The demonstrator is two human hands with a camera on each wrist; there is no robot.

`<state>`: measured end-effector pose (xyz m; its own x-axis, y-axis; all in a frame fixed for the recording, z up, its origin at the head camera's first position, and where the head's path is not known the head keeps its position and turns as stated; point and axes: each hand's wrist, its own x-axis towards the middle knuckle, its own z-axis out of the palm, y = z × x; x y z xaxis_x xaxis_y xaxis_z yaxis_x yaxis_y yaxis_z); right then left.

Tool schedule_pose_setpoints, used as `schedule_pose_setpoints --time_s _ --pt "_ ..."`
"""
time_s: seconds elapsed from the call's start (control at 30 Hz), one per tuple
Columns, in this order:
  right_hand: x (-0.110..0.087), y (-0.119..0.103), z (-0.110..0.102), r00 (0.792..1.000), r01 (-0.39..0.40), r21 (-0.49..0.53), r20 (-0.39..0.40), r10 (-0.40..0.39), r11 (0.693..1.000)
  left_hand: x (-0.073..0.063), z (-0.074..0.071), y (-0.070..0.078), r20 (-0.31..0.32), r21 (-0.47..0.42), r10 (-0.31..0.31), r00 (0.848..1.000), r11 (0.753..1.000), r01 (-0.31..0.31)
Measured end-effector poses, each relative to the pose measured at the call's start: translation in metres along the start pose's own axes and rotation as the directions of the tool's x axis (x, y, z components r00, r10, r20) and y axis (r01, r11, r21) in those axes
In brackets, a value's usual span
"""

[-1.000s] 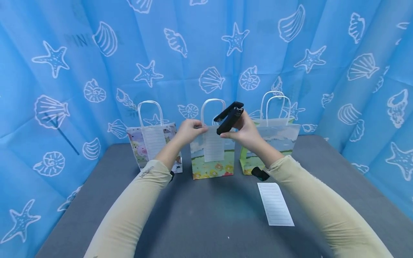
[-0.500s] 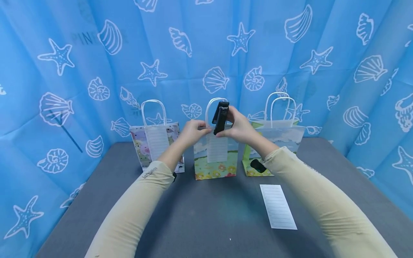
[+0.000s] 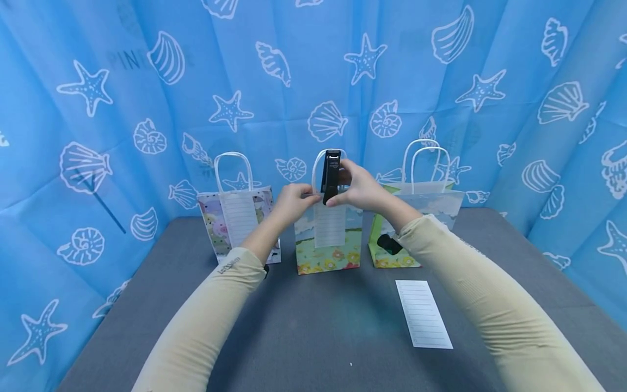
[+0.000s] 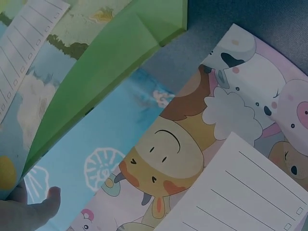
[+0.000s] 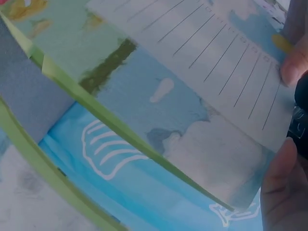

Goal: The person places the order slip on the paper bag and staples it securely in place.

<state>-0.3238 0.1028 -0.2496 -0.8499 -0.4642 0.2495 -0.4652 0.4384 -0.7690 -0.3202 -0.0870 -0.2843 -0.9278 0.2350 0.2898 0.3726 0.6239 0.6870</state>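
In the head view, my left hand [image 3: 294,204] pinches the top left edge of the middle paper gift bag [image 3: 327,261], printed with a meadow and flowers. A white lined slip [image 3: 330,228] hangs flat against that bag's front. My right hand [image 3: 361,188] grips a black stapler [image 3: 331,173], held upright across the top of the slip and the bag's rim. The right wrist view shows the slip [image 5: 231,72] lying along the bag, with the stapler [image 5: 299,127] at its top end, partly cut off by the frame.
To the left stands an animal-print gift bag [image 3: 210,218] bearing its own lined slip [image 3: 239,220]. A second meadow-print bag [image 3: 441,204] stands at right, partly behind my right forearm. One loose lined slip [image 3: 423,314] lies on the grey table [image 3: 303,337]. A blue shell-print curtain [image 3: 313,71] hangs behind.
My right hand has brought the stapler leftward onto the middle bag's top edge and turned it from slanted to upright. The left hand keeps its pinch at the rim.
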Motion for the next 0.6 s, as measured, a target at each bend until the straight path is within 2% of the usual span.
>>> schedule_pose_setpoints --time_s 0.2,0.4,0.47,0.6 --pt "0.0008 -0.0012 -0.0006 1.000 -0.023 0.007 0.021 0.023 1.000 -0.0008 0.0000 -0.0008 -0.009 -0.005 -0.005 1.000 1.000 0.005" --pt "0.0022 0.0033 -0.0058 0.995 -0.098 0.145 0.030 0.095 0.985 -0.0016 0.0013 0.0018 -0.001 -0.005 -0.020 1.000 1.000 0.020" --pt "0.0022 0.0039 -0.0058 0.996 -0.092 0.132 0.035 0.088 0.987 -0.0018 0.0018 0.0020 0.002 -0.008 -0.020 1.000 1.000 0.020" --pt "0.0026 0.0017 -0.0023 0.997 -0.057 0.036 0.049 0.056 0.998 -0.0024 0.0017 0.0018 -0.001 -0.012 -0.020 1.000 1.000 0.020"
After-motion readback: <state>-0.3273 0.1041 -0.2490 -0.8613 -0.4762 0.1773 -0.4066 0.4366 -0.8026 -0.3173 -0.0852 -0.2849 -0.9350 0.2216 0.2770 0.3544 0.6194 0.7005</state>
